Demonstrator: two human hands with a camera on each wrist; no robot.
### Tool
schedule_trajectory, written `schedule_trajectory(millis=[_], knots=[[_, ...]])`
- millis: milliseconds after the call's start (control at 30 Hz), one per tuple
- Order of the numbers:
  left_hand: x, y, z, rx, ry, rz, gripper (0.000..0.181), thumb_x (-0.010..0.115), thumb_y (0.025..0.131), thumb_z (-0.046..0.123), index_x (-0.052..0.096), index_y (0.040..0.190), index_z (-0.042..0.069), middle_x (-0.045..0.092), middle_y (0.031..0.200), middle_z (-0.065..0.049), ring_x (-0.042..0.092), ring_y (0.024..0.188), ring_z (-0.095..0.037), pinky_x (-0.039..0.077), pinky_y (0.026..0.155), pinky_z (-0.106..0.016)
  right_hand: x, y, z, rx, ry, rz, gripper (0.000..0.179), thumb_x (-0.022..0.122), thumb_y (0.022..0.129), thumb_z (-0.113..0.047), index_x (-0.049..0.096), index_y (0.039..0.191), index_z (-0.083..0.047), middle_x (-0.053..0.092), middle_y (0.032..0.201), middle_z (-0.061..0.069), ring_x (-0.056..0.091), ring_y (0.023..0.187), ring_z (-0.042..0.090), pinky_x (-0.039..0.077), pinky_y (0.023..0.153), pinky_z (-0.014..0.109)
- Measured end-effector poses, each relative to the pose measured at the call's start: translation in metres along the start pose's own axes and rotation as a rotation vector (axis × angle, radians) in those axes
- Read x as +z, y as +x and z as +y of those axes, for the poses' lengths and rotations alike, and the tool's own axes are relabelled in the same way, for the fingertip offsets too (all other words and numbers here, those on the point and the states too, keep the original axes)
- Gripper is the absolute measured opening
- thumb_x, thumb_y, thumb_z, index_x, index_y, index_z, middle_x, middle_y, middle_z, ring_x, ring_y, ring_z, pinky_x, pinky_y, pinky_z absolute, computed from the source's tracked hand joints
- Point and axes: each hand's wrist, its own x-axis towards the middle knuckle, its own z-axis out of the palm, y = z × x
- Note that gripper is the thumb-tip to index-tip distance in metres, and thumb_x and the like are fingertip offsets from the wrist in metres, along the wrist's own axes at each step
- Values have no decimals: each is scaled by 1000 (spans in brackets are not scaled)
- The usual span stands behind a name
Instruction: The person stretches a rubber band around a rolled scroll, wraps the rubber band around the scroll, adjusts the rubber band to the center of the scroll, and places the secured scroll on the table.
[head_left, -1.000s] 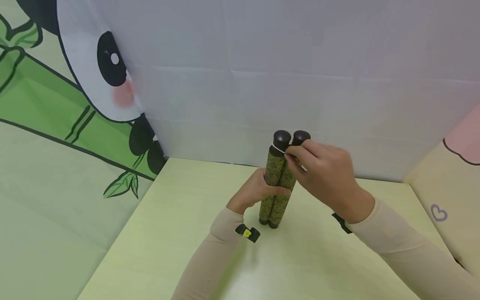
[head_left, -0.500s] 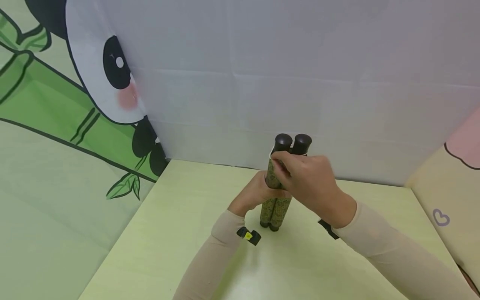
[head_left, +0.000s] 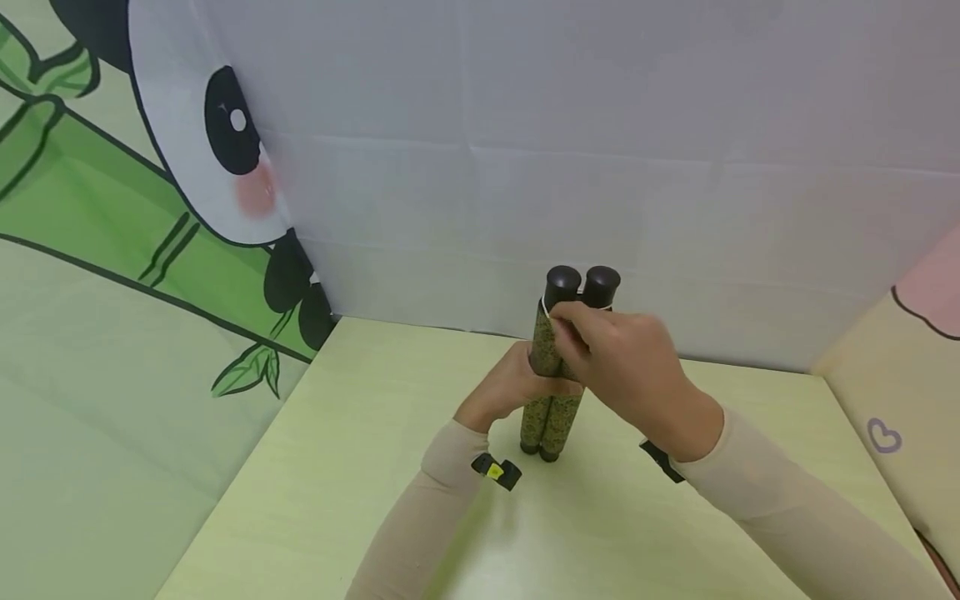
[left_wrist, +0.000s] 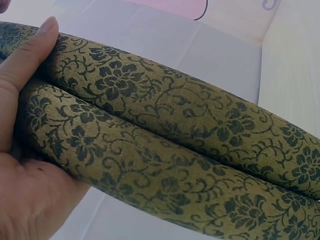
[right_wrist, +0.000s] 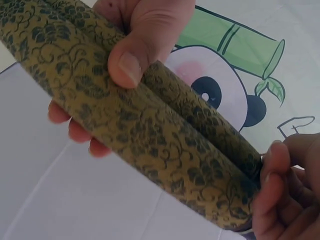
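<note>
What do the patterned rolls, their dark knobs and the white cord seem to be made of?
Patterned rolls: probably woven brocade fabric with a slight sheen; fine thread texture shows around the dark floral motifs.
Dark knobs: smooth and glossy, with soft highlights; lacquered wood or plastic, the look leaves it open.
White cord: perhaps string or elastic; too thin here to tell its finish.

We see two gold-green rolls [left_wrist: 150, 155] with dark flowers and curly stems all over. Their knobs [head_left: 563, 285] are black, and the string [head_left: 545, 307] is white. The table [head_left: 322, 467] is pale yellow-green. Past its left edge we find a white panda [head_left: 172, 108] with a black eye [head_left: 223, 143] and pink cheek [head_left: 255, 192], and a green bamboo stalk [head_left: 112, 208] with black lines. Behind its far edge, the wall [head_left: 465, 83] is pale grey. Past its right edge we spot a purple heart [head_left: 883, 436]. The sleeves [head_left: 420, 517] are cream; one band [head_left: 508, 475] is black with yellow.
</note>
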Motion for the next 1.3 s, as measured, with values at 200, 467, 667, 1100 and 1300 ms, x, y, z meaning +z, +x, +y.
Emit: schedule_trajectory(millis=[200, 467, 667, 1100, 1300], knots=[[1, 2, 1, -17, -5, 6, 37, 85, 84, 17, 70, 116, 7, 73, 105, -3, 68, 93, -19, 55, 85, -36, -12, -7, 9, 4, -8, -37, 8, 70, 90, -1, 72, 97, -2, 63, 64, -1, 38, 43, 4, 32, 39, 24], [2, 3, 0, -23, 10, 21, 40, 84, 84, 15, 68, 119, 6, 72, 106, -5, 69, 93, -20, 55, 84, -36, -24, -18, 26, 25, -21, -103, 29, 53, 105, -28, 66, 93, -5, 53, 56, -5, 38, 42, 3, 28, 38, 24], [3, 4, -1, -38, -21, 28, 39, 84, 84, 13, 68, 119, 4, 72, 107, -7, 69, 93, -22, 55, 85, -38, -32, -27, 40, 30, -47, -99, 32, 45, 104, -32, 65, 95, -9, 50, 54, -10, 36, 41, 1, 26, 38, 24], [3, 3, 0, -55, 2, 30, 38, 84, 85, 13, 68, 118, 4, 72, 108, -7, 70, 97, -21, 55, 88, -37, -29, -36, 61, 73, -114, -37, 20, 48, 94, -23, 63, 91, -10, 49, 53, -9, 30, 41, 2, 22, 38, 25], [3, 2, 2, -62, 3, 32, 37, 84, 85, 12, 68, 117, 3, 72, 107, -7, 70, 97, -21, 55, 88, -36, -27, -40, 63, 149, -101, -16, 22, 47, 94, -25, 58, 83, -9, 51, 53, -5, 32, 40, 6, 25, 38, 28]])
